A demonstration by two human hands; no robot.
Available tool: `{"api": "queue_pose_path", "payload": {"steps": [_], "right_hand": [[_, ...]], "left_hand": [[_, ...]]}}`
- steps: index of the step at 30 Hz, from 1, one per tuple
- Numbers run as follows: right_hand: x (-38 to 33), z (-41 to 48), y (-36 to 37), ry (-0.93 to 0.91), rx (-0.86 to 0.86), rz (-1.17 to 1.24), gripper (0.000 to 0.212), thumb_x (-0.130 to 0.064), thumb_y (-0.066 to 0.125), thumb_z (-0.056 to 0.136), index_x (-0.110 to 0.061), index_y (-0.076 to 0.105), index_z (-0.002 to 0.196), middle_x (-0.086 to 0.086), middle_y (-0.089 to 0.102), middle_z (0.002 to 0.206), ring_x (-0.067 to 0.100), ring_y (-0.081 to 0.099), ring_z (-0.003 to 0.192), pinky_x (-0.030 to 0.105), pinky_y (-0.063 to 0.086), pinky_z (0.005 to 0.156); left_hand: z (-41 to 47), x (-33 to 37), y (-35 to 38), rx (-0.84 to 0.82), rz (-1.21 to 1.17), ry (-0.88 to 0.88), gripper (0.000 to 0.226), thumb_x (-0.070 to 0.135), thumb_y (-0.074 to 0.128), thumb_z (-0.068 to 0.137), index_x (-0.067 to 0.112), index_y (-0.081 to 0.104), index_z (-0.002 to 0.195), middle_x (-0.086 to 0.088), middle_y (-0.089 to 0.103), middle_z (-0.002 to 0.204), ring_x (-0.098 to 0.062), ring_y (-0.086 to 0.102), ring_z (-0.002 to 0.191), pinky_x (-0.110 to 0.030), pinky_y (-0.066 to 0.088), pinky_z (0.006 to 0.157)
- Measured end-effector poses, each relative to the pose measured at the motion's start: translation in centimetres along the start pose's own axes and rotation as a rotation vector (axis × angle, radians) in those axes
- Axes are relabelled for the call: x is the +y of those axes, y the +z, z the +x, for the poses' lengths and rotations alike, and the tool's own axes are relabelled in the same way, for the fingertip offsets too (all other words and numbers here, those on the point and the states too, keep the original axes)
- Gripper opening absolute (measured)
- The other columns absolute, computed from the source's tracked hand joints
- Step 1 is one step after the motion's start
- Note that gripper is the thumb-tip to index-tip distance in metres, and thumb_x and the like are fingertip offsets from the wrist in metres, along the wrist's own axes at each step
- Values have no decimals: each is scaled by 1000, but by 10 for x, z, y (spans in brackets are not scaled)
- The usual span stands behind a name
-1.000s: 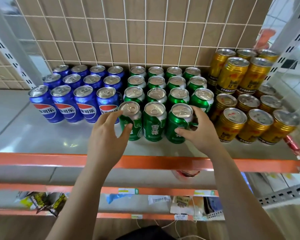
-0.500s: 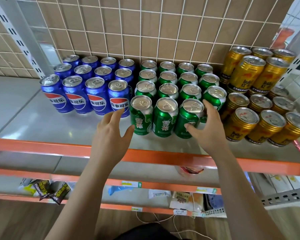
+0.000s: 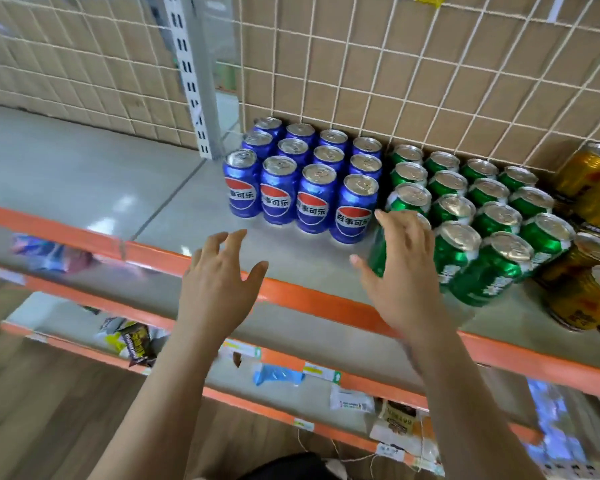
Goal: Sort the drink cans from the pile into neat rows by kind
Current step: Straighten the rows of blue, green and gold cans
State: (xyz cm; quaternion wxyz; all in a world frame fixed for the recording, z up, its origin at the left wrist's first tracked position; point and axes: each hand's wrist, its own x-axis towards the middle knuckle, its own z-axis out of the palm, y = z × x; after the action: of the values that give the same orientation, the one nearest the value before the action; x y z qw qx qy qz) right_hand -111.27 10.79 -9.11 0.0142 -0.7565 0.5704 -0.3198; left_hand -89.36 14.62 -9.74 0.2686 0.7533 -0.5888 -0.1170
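Left fingers: spread, loosely bent, nothing in them. Left hand hangs over the orange rail along the shelf front, and touches no can

Right fingers: nearly straight, fanned, thumb out to 9 o'clock. Right hand covers most of the front-left green can. Not curled round it; cannot tell whether the fingers touch it

Green cans: upright, tight block running from the right hand toward 1 o'clock, three rows of four with a short front row of three. The covered can is the left end of that front row

Blue cans: at 12 o'clock of the left hand, three rows of four, upright, labels facing forward, packed just beside the green block on its 9 o'clock side

Gold cans: at 3 o'clock of the green block, partly cut off by the frame edge, some stacked at the back

Wire grid backs all three blocks. Lower shelves at 6 o'clock carry packets, blurred
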Motion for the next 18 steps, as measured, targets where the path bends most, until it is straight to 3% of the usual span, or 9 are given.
{"api": "queue_pose_path", "payload": {"steps": [5, 7, 12, 14, 18], "right_hand": [[-84, 8, 62, -115, -119, 58, 62, -33, 59, 75, -4, 48, 128, 21, 49, 122, 37, 41, 112, 45, 35, 100], [-119, 10, 88, -179, -155, 83, 60, -32, 60, 75, -3, 50, 126, 21, 50, 119, 38, 44, 109, 41, 32, 99], [-212, 13, 147, -331, -269, 140, 55, -30, 62, 76, 0, 52, 122, 24, 50, 117, 41, 45, 109, 44, 34, 98], [-249, 13, 167, -406, -307, 169, 57, -36, 55, 73, -1, 55, 118, 23, 53, 112, 43, 48, 105, 40, 31, 96], [-321, 10, 203, -575, -377, 211, 56, -34, 59, 70, -8, 51, 119, 21, 56, 109, 43, 51, 103, 43, 34, 94]], "left_hand": [[-9, -84, -51, 64, -10, -139, 55, 33, 59, 88, 20, 42, 138, -9, 41, 139, -32, 41, 126, -42, 35, 100], [-15, -118, -72, 92, -14, -189, 54, 31, 60, 87, 20, 43, 137, -9, 42, 137, -34, 42, 124, -42, 35, 100], [-35, -196, -124, 186, 35, -307, 53, 33, 58, 88, 19, 43, 137, -9, 43, 136, -35, 42, 123, -41, 36, 96], [-47, -223, -144, 221, 48, -369, 53, 35, 58, 88, 18, 43, 136, -10, 44, 135, -35, 44, 122, -43, 38, 97], [-73, -277, -182, 303, 50, -531, 51, 36, 57, 87, 20, 46, 134, -10, 47, 131, -34, 47, 117, -46, 41, 96]]}}
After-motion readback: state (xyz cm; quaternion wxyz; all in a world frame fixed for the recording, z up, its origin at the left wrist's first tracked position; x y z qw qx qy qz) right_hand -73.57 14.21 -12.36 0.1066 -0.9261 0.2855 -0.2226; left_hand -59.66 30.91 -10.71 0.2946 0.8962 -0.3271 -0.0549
